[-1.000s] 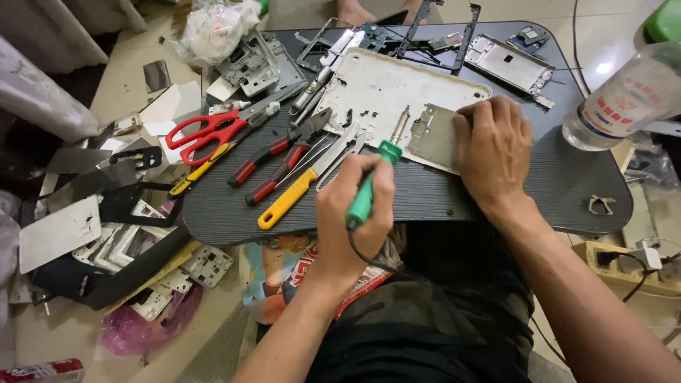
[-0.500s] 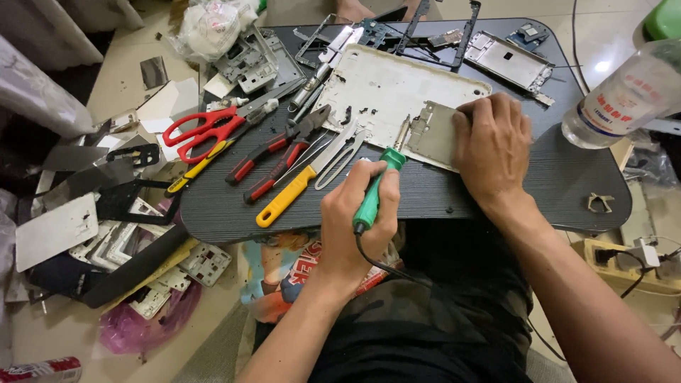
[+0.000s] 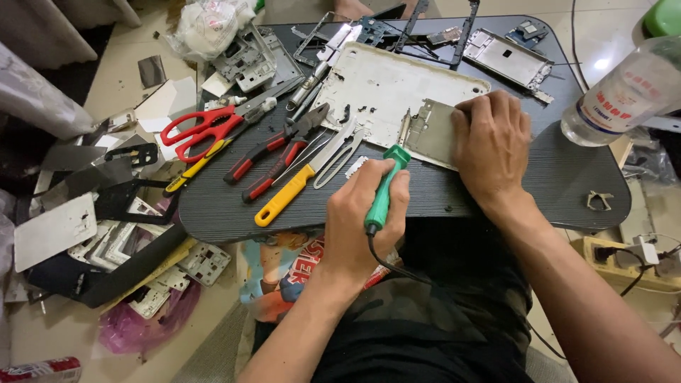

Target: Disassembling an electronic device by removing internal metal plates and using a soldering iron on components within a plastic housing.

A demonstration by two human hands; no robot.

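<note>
My left hand (image 3: pixel 362 213) is shut on a green-handled soldering iron (image 3: pixel 381 193) with a black cord trailing toward my lap. Its tip end points at the left edge of a small grey metal plate (image 3: pixel 431 133). My right hand (image 3: pixel 493 145) lies flat on that plate and presses it down. The plate rests on the lower right corner of a white device back cover (image 3: pixel 379 81), which lies on a dark lap table (image 3: pixel 496 209).
Red scissors (image 3: pixel 198 128), red-handled pliers (image 3: pixel 277 150), a yellow-handled knife (image 3: pixel 284 202) and tweezers (image 3: pixel 340 152) lie left of the iron. A plastic bottle (image 3: pixel 624 92) stands at the right. Metal frames (image 3: pixel 507 57) sit at the far edge. Scrap panels (image 3: pixel 106 227) cover the floor on the left.
My left hand has shifted slightly to the right with the soldering iron, closer to the metal plate. My right hand has stayed on the plate.
</note>
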